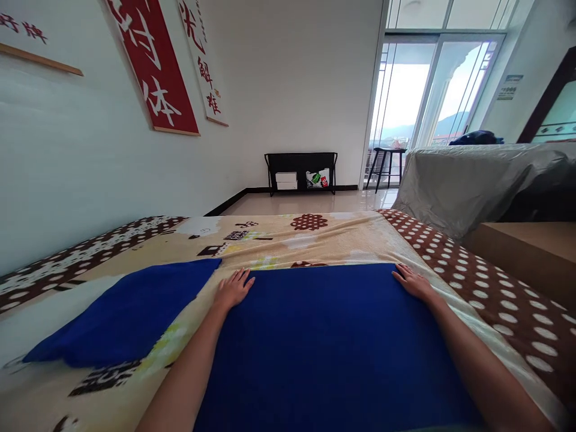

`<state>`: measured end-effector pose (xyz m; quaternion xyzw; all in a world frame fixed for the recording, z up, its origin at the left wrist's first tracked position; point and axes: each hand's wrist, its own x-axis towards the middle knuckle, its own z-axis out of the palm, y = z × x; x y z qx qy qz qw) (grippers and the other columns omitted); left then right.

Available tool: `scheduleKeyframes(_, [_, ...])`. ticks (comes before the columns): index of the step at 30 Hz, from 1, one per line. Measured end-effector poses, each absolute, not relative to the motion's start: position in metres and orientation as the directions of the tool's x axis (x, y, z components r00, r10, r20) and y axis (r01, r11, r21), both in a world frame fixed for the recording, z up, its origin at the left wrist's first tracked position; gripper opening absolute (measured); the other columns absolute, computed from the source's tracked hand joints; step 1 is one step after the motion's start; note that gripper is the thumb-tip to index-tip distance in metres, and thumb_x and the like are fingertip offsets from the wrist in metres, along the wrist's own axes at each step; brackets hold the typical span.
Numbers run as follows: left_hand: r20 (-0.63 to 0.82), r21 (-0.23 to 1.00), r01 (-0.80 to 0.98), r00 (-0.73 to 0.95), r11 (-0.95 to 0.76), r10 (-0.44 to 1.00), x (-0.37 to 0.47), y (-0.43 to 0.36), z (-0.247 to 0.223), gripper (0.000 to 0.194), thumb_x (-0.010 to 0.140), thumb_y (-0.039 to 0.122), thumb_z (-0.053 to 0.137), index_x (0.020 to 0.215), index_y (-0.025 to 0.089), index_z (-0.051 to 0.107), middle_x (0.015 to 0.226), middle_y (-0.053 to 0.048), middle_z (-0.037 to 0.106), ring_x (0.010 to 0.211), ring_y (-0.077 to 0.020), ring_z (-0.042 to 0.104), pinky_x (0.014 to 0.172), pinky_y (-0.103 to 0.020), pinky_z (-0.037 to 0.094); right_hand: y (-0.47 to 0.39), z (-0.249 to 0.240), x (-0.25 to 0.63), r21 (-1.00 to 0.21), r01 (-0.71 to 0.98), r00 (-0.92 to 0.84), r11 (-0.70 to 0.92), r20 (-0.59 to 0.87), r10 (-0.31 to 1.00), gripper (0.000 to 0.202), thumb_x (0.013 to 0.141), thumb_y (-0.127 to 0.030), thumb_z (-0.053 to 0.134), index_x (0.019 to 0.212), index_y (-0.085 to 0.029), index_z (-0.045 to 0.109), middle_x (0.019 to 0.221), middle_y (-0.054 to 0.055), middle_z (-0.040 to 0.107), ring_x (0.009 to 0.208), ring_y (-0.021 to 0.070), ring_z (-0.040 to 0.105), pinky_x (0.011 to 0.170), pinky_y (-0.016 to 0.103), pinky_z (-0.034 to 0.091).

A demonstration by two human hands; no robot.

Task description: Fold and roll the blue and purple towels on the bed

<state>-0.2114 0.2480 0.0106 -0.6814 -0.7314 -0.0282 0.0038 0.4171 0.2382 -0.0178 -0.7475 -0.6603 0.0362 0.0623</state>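
A dark blue cloth (328, 348) lies flat and smooth on the patterned blanket (355, 237) in front of me. At its far left corner rests my left hand (234, 288), palm down with fingers stretched out. My right hand (413, 281) lies flat on the far right corner, fingers extended. Neither hand grips the fabric. To the left, a second blue cloth (130, 312) is spread on the blanket, slightly rumpled and apart from my left hand. The near edge of the larger cloth runs toward the bottom of the view.
Beyond the bed, a black rack (301, 163) holds a white box (286, 180) and a plastic bag (318, 178). At right are a grey covered piece of furniture (468, 180), a cardboard-brown box (531, 252) and a dark stool (387, 165). Wall scrolls (155, 66) hang at left.
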Motion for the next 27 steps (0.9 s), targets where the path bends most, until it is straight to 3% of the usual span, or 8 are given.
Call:
scheduleKeyframes(2, [0.075, 0.024, 0.994, -0.108, 0.107, 0.991, -0.203, 0.246, 0.019, 0.059, 0.099, 0.047, 0.03, 0.152, 0.023, 0.041, 0.161, -0.012, 0.033, 0.151, -0.0322, 0.026, 0.117, -0.068, 0.012, 0.237, -0.01, 0.411, -0.119, 0.975, 0.191, -0.185, 0.042, 0.981, 0.059, 0.101, -0.042, 0.031, 0.152, -0.015, 0.041, 0.157, 0.014, 0.036, 0.148, 0.0296, 0.031, 0.12, 0.055, 0.024])
scheduleKeyframes(5, [0.156, 0.017, 0.996, -0.093, 0.091, 0.983, -0.156, 0.244, 0.028, 0.058, 0.099, 0.032, 0.026, 0.153, 0.013, 0.04, 0.162, -0.018, 0.029, 0.153, -0.0328, 0.018, 0.117, -0.069, 0.0, 0.243, 0.0, 0.366, -0.1, 0.979, 0.187, -0.176, 0.12, 0.975, 0.057, 0.099, -0.029, 0.03, 0.15, -0.006, 0.042, 0.159, 0.022, 0.028, 0.151, 0.0328, 0.021, 0.12, 0.061, 0.014])
scheduleKeyframes(7, [0.182, 0.025, 1.0, -0.002, -0.003, 0.983, -0.106, 0.245, 0.029, 0.059, 0.1, 0.03, 0.024, 0.155, 0.013, 0.034, 0.164, -0.014, 0.024, 0.154, -0.0276, 0.015, 0.122, -0.061, 0.003, 0.248, 0.003, 0.314, -0.103, 0.993, 0.076, -0.06, 0.16, 0.984, 0.058, 0.1, -0.028, 0.029, 0.153, -0.006, 0.038, 0.161, 0.019, 0.023, 0.152, 0.0288, 0.018, 0.122, 0.055, 0.012])
scheduleKeyframes(11, [0.129, 0.069, 0.969, 0.228, -0.238, 0.965, -0.005, 0.244, 0.013, 0.058, 0.101, 0.036, 0.027, 0.156, 0.02, 0.033, 0.164, -0.005, 0.027, 0.153, -0.0175, 0.02, 0.124, -0.041, 0.016, 0.252, -0.005, 0.199, -0.138, 0.961, -0.215, 0.238, 0.16, 0.963, 0.055, 0.102, -0.036, 0.03, 0.154, -0.021, 0.038, 0.161, 0.006, 0.031, 0.151, 0.0152, 0.024, 0.123, 0.036, 0.017])
scheduleKeyframes(14, [0.087, 0.11, 0.949, 0.288, -0.297, 0.954, 0.025, 0.241, 0.001, 0.057, 0.101, 0.036, 0.026, 0.156, 0.022, 0.033, 0.164, -0.005, 0.028, 0.152, -0.0177, 0.024, 0.123, -0.041, 0.022, 0.25, -0.013, 0.16, -0.171, 0.927, -0.311, 0.333, 0.148, 0.939, 0.052, 0.103, -0.034, 0.028, 0.154, -0.026, 0.038, 0.161, 0.001, 0.031, 0.15, 0.0107, 0.025, 0.121, 0.03, 0.021])
scheduleKeyframes(19, [0.059, 0.12, 0.97, 0.204, -0.21, 0.977, -0.042, 0.238, 0.0, 0.061, 0.101, 0.053, 0.023, 0.156, 0.029, 0.031, 0.165, -0.005, 0.024, 0.153, -0.0218, 0.02, 0.122, -0.051, 0.018, 0.244, -0.013, 0.235, -0.203, 0.953, -0.204, 0.225, 0.117, 0.972, 0.057, 0.103, -0.049, 0.027, 0.153, -0.025, 0.039, 0.16, 0.004, 0.033, 0.15, 0.0175, 0.026, 0.122, 0.041, 0.019])
scheduleKeyframes(22, [0.04, 0.097, 0.991, 0.092, -0.096, 0.995, -0.112, 0.232, 0.008, 0.061, 0.101, 0.052, 0.024, 0.156, 0.028, 0.032, 0.165, -0.006, 0.024, 0.153, -0.0227, 0.019, 0.122, -0.053, 0.016, 0.233, -0.009, 0.318, -0.207, 0.975, -0.066, 0.084, 0.091, 0.994, 0.06, 0.102, -0.05, 0.025, 0.155, -0.023, 0.037, 0.161, 0.007, 0.029, 0.152, 0.0208, 0.023, 0.122, 0.047, 0.018])
scheduleKeyframes(27, [0.043, 0.067, 0.994, -0.087, 0.084, 0.995, -0.186, 0.212, 0.025, 0.06, 0.099, 0.05, 0.031, 0.153, 0.025, 0.039, 0.163, -0.01, 0.03, 0.152, -0.0267, 0.024, 0.12, -0.058, 0.018, 0.203, -0.003, 0.403, -0.202, 0.977, 0.081, -0.064, 0.077, 0.994, 0.061, 0.1, -0.047, 0.029, 0.152, -0.019, 0.043, 0.159, 0.009, 0.034, 0.149, 0.0239, 0.029, 0.121, 0.047, 0.025])
